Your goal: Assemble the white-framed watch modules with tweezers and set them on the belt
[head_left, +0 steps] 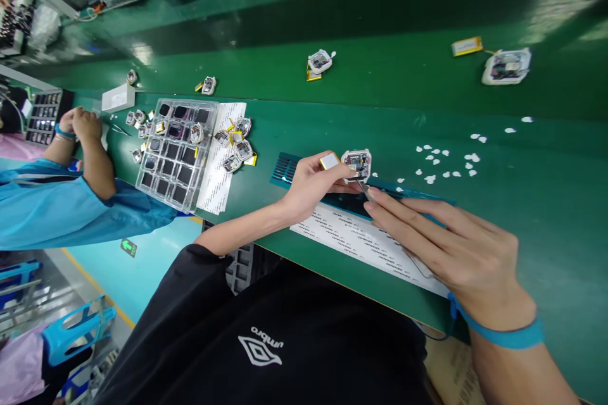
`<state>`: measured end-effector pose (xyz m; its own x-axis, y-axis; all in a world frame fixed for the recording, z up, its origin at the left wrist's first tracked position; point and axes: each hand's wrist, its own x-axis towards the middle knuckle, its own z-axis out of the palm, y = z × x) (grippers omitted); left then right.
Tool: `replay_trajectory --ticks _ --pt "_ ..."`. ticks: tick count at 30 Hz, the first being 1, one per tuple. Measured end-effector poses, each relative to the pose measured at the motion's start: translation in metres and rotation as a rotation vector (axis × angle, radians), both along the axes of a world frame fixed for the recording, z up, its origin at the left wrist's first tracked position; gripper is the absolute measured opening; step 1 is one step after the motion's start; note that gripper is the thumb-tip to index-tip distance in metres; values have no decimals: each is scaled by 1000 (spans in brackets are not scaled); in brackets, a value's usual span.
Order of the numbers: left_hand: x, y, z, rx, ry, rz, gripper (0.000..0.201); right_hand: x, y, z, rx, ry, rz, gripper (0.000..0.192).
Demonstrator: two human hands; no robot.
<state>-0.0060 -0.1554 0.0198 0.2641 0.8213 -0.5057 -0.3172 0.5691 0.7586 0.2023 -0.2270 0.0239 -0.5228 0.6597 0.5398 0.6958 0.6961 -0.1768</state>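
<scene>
My left hand is closed on a small white watch case with its circuit board facing up. A silver battery with a yellow edge sits beside the case, next to my thumb. My right hand pinches a pair of metal tweezers, whose tips meet the lower edge of the case. Beneath both hands lie a dark film strip and a white printed sheet. Small white tabs are scattered to the right of the case.
Left of me stands a clear compartment tray of dark screens, with several watch cases beside it. More cases lie farther back on the green bench. A co-worker's hands are at the far left.
</scene>
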Motion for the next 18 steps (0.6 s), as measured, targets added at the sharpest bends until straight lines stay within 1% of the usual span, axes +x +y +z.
replay_trajectory --ticks 3,6,10,12,15,18 --pt "0 0 2 -6 17 4 34 -3 2 1 5 27 -6 80" --pt "1 -1 3 -5 29 19 32 -6 3 1 20 47 -8 82" --pt "4 -3 5 8 61 39 25 -7 2 -2 -43 56 -26 80" --pt "5 -5 6 20 66 44 20 -7 3 -4 -51 106 -35 81" --pt "7 -6 7 50 44 46 15 -7 4 -6 9 198 -47 83" --pt "7 -7 8 70 55 36 18 -7 5 -7 51 193 -45 85"
